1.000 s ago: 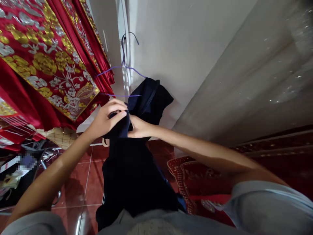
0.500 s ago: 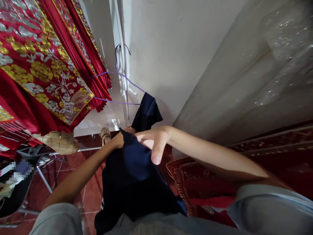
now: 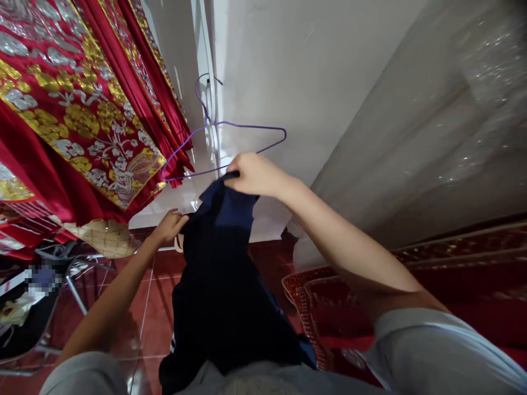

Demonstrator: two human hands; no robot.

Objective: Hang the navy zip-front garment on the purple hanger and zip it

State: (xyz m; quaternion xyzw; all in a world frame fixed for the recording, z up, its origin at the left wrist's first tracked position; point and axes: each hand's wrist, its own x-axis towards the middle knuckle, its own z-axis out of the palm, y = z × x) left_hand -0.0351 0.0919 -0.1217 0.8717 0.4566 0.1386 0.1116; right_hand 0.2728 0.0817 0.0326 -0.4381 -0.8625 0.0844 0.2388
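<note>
My right hand (image 3: 256, 174) pinches the upper edge of a dark navy garment (image 3: 234, 209), just below a purple wire hanger (image 3: 255, 127). The fingers of my left hand (image 3: 171, 226) close on the garment's left edge, lower down. Between the hands the cloth hangs in folds, and its lower part merges with my dark trousers (image 3: 222, 312). The hanger hooks onto a white fixture by the wall, and its right shoulder is bare. Whether the cloth touches the hanger's bottom bar is hard to tell.
Red garments embroidered in gold and silver (image 3: 86, 115) hang at the left. A dark chair (image 3: 37, 323) with small items stands at lower left. Clear plastic sheeting (image 3: 465, 104) covers something at the right, above red beaded cloth (image 3: 304, 291). Red tiles (image 3: 160, 307) cover the floor.
The navy cloth has come off the hanger's right shoulder. My right hand has risen and closed on the cloth; my left hand has moved left. The hanger has swung round.
</note>
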